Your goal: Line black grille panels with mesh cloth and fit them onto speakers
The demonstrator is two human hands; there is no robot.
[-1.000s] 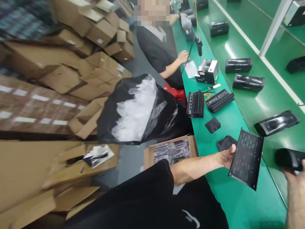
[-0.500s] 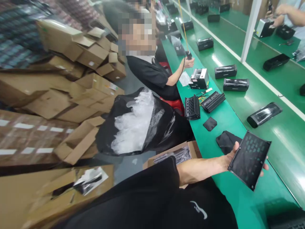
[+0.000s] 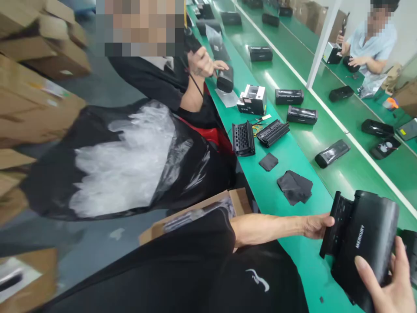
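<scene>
My left hand (image 3: 316, 226) grips a black plastic panel (image 3: 337, 226) by its near edge, thumb on top. My right hand (image 3: 389, 278) is closed around a black speaker housing (image 3: 374, 234) with "MERKURY" printed on its curved face. The housing is tilted and sits right beside the panel; whether the two touch is unclear. Behind them on the green bench (image 3: 312, 243) lie a stack of black mesh cloth pieces (image 3: 295, 187) and one smaller cloth piece (image 3: 269, 161). Farther along lie two slotted black housing parts (image 3: 243, 139) with yellow wires between them.
A co-worker's hands (image 3: 208, 63) handle a black speaker and a tool on the left. A white label dispenser (image 3: 253, 99) stands on the bench. Finished-looking speakers (image 3: 332, 153) rest on the green conveyor. An open carton (image 3: 241, 202) and a black bag (image 3: 208, 169) are beside me.
The view has swung right. My left hand has turned the panel from face-on to edge-on. My right hand has come into view holding the speaker housing. The co-worker now holds a black speaker.
</scene>
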